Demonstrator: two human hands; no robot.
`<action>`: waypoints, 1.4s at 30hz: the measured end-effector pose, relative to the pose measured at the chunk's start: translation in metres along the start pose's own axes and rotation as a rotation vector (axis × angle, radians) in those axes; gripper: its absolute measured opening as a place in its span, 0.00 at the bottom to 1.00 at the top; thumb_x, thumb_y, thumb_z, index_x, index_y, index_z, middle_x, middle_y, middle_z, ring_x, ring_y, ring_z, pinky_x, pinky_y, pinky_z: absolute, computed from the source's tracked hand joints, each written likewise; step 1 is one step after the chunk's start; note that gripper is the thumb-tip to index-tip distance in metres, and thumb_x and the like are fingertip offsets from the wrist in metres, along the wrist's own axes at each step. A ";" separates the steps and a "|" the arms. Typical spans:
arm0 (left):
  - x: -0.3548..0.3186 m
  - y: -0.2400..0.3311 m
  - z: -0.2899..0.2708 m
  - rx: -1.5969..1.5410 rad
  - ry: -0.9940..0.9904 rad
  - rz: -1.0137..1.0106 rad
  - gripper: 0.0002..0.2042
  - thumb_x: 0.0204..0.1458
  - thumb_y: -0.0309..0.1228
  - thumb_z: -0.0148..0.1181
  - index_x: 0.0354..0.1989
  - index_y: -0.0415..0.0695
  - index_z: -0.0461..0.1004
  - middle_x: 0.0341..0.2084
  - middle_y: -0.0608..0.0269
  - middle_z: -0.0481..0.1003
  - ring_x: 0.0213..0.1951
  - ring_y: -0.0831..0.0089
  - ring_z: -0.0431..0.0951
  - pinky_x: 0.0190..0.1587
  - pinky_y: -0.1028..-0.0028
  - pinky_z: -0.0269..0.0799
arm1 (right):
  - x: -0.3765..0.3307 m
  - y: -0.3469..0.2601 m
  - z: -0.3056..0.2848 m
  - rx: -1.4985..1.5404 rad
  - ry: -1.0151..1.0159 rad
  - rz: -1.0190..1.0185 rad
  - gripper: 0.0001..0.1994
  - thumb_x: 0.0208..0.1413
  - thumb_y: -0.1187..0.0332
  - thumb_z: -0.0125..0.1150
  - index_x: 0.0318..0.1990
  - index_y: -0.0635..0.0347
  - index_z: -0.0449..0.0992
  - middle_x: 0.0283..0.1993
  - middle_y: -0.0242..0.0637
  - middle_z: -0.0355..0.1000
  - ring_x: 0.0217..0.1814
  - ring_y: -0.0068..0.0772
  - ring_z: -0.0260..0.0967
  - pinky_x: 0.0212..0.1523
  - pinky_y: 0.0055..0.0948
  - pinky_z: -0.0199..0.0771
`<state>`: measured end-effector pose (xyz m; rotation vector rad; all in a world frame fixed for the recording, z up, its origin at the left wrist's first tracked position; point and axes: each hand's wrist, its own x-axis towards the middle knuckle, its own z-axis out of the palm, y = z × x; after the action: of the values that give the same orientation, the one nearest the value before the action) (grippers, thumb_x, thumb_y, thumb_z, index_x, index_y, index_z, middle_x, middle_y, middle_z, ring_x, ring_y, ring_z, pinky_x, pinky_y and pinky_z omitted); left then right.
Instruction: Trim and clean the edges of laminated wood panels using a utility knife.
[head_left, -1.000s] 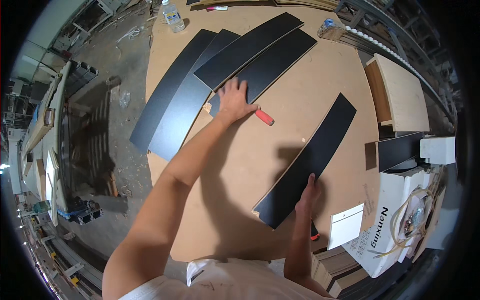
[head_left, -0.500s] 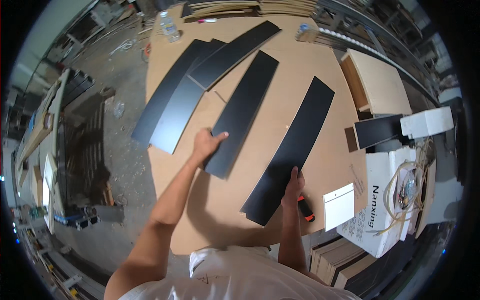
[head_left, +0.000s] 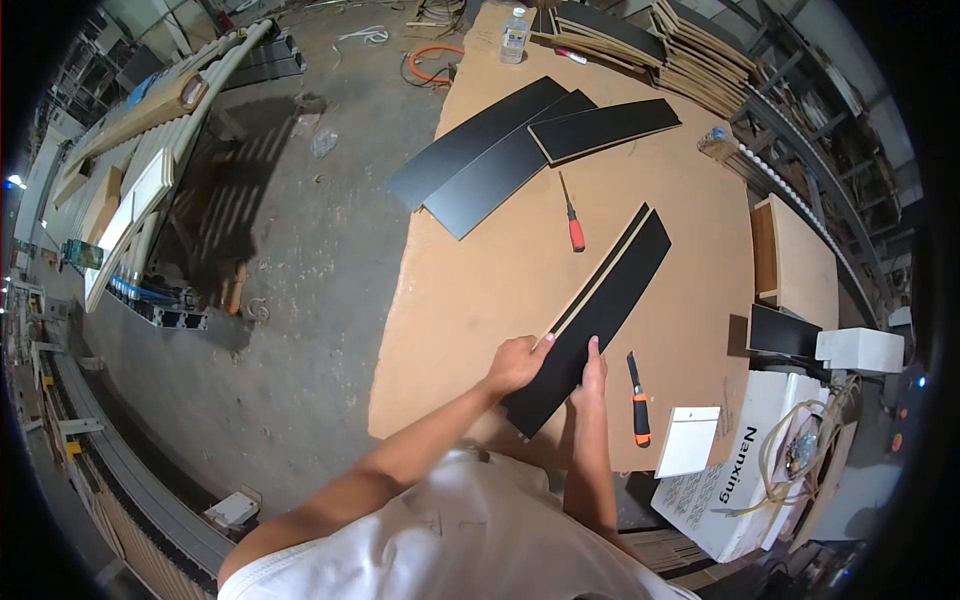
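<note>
Two long black boards are together in my hands, slanting from near my body toward the far right. The front board (head_left: 612, 305) covers most of the other black board (head_left: 600, 268), which shows as a narrow dark strip behind a pale edge. My left hand (head_left: 515, 364) grips their left side near the lower end, thumb on top. My right hand (head_left: 592, 374) holds the right side, its thumb lying on the front board's face. Beyond them lies a red-handled screwdriver (head_left: 574, 230). To the right of my right hand rests a black and orange utility knife (head_left: 640, 412).
Several black boards (head_left: 500, 165) overlap at the table's far left. A bottle (head_left: 514, 38) stands behind them, near stacked panels (head_left: 690, 55). On the right are a white panel (head_left: 687, 440), a white carton (head_left: 735, 480) with coiled cable, and a wooden box (head_left: 800, 250).
The left board has been brought right, against the one in my right hand. The screwdriver and more of the knife now show. My view has swung left.
</note>
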<state>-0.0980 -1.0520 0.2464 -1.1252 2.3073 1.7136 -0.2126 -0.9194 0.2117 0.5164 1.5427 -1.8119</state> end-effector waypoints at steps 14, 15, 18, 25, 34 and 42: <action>0.191 -0.024 -0.192 0.851 0.378 0.041 0.55 0.33 0.50 0.73 0.71 0.41 0.51 0.68 0.38 0.52 0.71 0.44 0.50 0.67 0.42 0.52 | -0.030 0.048 -0.025 -0.561 0.302 -0.275 0.33 0.63 0.56 0.60 0.66 0.74 0.60 0.67 0.54 0.63 0.69 0.46 0.60 0.68 0.40 0.60; 0.196 -0.021 -0.197 0.887 0.369 0.058 0.58 0.29 0.51 0.73 0.72 0.43 0.50 0.67 0.39 0.54 0.69 0.45 0.53 0.66 0.41 0.54 | -0.030 0.051 -0.027 -0.559 0.313 -0.275 0.33 0.63 0.56 0.60 0.66 0.74 0.60 0.67 0.54 0.63 0.69 0.46 0.60 0.68 0.40 0.60; 0.203 -0.010 -0.205 0.834 0.264 0.103 0.59 0.28 0.51 0.73 0.74 0.48 0.50 0.63 0.41 0.59 0.63 0.46 0.61 0.61 0.44 0.61 | -0.029 0.053 -0.026 -0.630 0.392 -0.259 0.30 0.61 0.53 0.63 0.56 0.75 0.68 0.55 0.54 0.70 0.59 0.43 0.66 0.61 0.38 0.65; 0.124 0.024 -0.219 0.527 0.369 0.183 0.40 0.32 0.51 0.70 0.58 0.42 0.76 0.47 0.44 0.75 0.51 0.53 0.75 0.56 0.61 0.71 | -0.021 0.043 -0.030 -0.754 0.343 -0.221 0.27 0.58 0.49 0.65 0.28 0.64 0.61 0.30 0.35 0.58 0.36 0.29 0.55 0.38 0.36 0.64; 0.012 -0.034 -0.202 -1.520 -0.573 -0.126 0.40 0.54 0.59 0.44 0.65 0.35 0.65 0.55 0.38 0.72 0.52 0.46 0.76 0.53 0.52 0.74 | -0.007 0.054 -0.037 -0.789 0.407 -0.288 0.35 0.62 0.48 0.59 0.57 0.81 0.66 0.58 0.62 0.69 0.64 0.49 0.66 0.64 0.39 0.64; -0.030 -0.129 -0.164 -1.367 -0.335 -0.203 0.26 0.65 0.45 0.39 0.62 0.37 0.66 0.57 0.45 0.73 0.56 0.49 0.76 0.56 0.49 0.74 | -0.025 0.031 -0.046 -1.276 0.358 -0.084 0.28 0.59 0.45 0.59 0.40 0.70 0.79 0.33 0.56 0.79 0.38 0.49 0.80 0.43 0.46 0.77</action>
<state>0.0584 -1.1913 0.2182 -0.8965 0.5812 3.0420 -0.1792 -0.8701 0.1979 0.1202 2.5589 -0.4820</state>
